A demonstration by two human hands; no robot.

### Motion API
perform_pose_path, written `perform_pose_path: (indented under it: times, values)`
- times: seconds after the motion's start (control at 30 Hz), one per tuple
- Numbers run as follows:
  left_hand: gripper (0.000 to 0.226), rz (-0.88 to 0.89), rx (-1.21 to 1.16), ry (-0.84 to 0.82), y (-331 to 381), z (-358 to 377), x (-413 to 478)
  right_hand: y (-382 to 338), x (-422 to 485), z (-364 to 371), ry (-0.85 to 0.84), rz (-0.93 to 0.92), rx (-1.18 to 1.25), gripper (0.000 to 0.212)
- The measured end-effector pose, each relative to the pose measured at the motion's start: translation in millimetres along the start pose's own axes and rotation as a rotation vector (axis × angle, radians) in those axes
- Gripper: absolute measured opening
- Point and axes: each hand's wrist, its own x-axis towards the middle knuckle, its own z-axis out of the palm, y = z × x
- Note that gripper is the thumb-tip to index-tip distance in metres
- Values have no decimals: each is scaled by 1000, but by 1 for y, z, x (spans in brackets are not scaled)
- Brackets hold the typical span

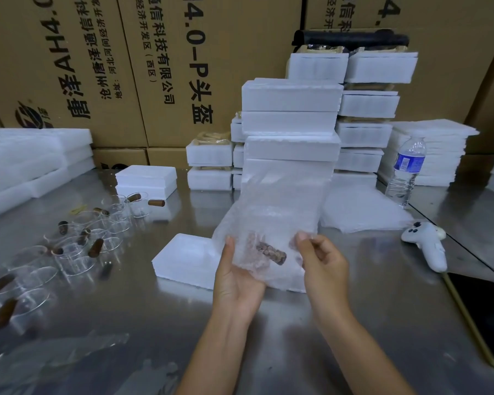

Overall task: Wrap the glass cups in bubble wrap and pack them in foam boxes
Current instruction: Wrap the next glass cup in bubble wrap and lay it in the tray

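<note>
The left hand point(237, 277) holds the bubble wrap point(274, 206) from below with a glass cup point(270, 252) inside, over the foam box point(183, 258) on the worktop point(354, 323). The right hand point(322, 263) has a pinching grip on the wrap's edge. The wrap looks loose, so the cup could slip out and break.

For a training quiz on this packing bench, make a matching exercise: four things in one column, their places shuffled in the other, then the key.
Things
1. bubble wrap
2. water bottle
3. white controller
4. glass cups

Places
A. standing upright at the right, in front of stacked foam sheets
B. clustered on the table at the left
C. held up between the left hand and right hand
D. lying on the table at the right

Pairs: 1-C, 2-A, 3-D, 4-B
</note>
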Motion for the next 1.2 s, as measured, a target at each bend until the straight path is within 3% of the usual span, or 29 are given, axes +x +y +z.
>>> perform_pose_path:
  times: [0.1, 0.27, 0.43, 0.6, 0.7, 0.8, 1.03, 1.13, 1.2]
  values:
    - [69, 22, 79, 33, 1, -2, -1, -9, 11, 3, 1, -26, -10, 18]
    - [107, 59, 372, 75, 4, 1, -7, -29, 31, 7, -88, -93, -90, 22]
    - [99, 64, 479, 24, 1, 3, -11, -42, 35, 1, -306, -78, -308, 43]
    - [90, 104, 619, 17, -3, 1, -13, -38, 29, -7, -540, -71, -493, 35]
    - [79, 116, 665, -22, -3, 1, -15, -44, 23, -7, -628, -143, -566, 46]
    - [76, 107, 667, -19, -2, 3, -15, -52, 18, -4, -711, -274, -665, 29]
    - [111, 25, 563, -20, 0, 13, -21, -51, 24, -5, -784, -248, -882, 31]
    - [87, 13, 504, 14, -2, 13, -22, -49, 20, -2, -675, -221, -787, 19]
    - [69, 15, 476, 42, -3, 12, -20, -49, 12, -2, -443, -271, -575, 21]
